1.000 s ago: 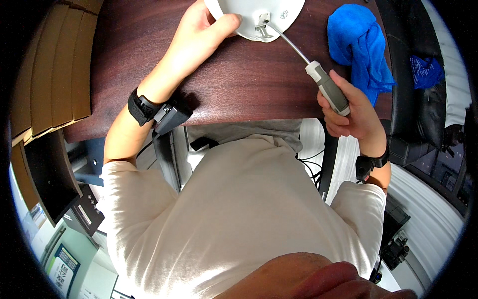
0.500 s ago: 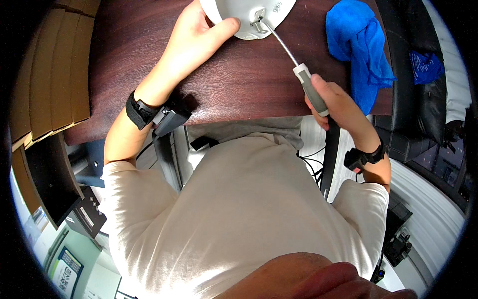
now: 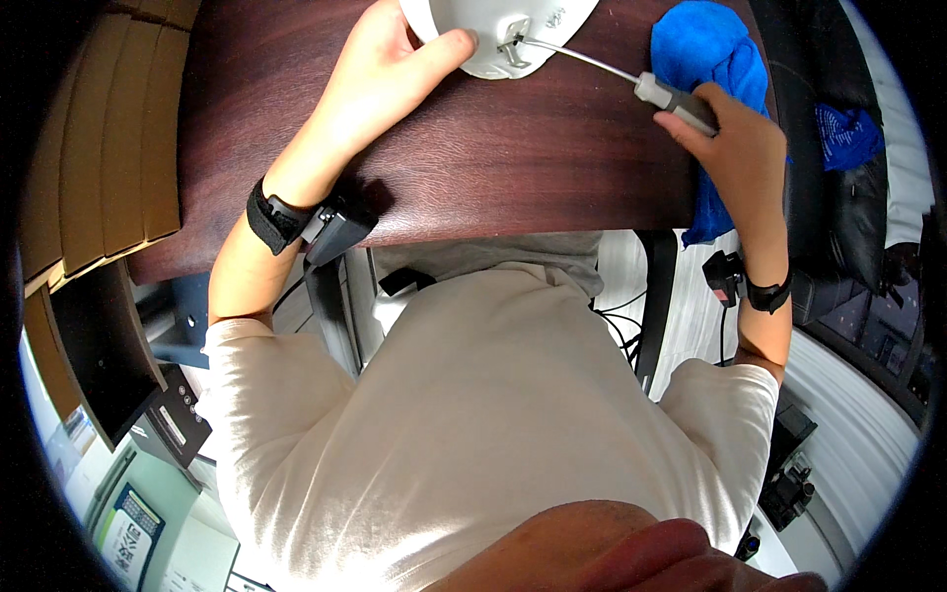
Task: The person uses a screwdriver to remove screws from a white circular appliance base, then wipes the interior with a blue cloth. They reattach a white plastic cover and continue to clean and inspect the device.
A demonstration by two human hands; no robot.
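Note:
At the top edge, partly cut off, a white curved plastic shell (image 3: pixel 464 44) rests over the table. My left hand (image 3: pixel 400 64) is closed on its left rim, with the thumb lying against the inner face. A screwdriver (image 3: pixel 653 91) with a grey and white handle is gripped in my right hand (image 3: pixel 735 138). Its thin metal shaft slants up leftward, and the tip meets a small bracket-like fitting (image 3: pixel 512 44) inside the shell. Exactly how the tip sits in the fitting is too small to tell. A crumpled blue cloth (image 3: pixel 695 39) lies behind and under my right hand.
Brown cardboard boxes (image 3: pixel 94 148) stand along the left side of the dark red-brown table (image 3: pixel 552 168). A black padded seat (image 3: pixel 853 237) with a blue printed item (image 3: pixel 848 136) is at the right. Dark devices are strapped to both my wrists.
My right hand has swung up and to the right with the screwdriver, so the shaft lies flatter. Its tip remains at the fitting. My left hand and the shell have barely moved.

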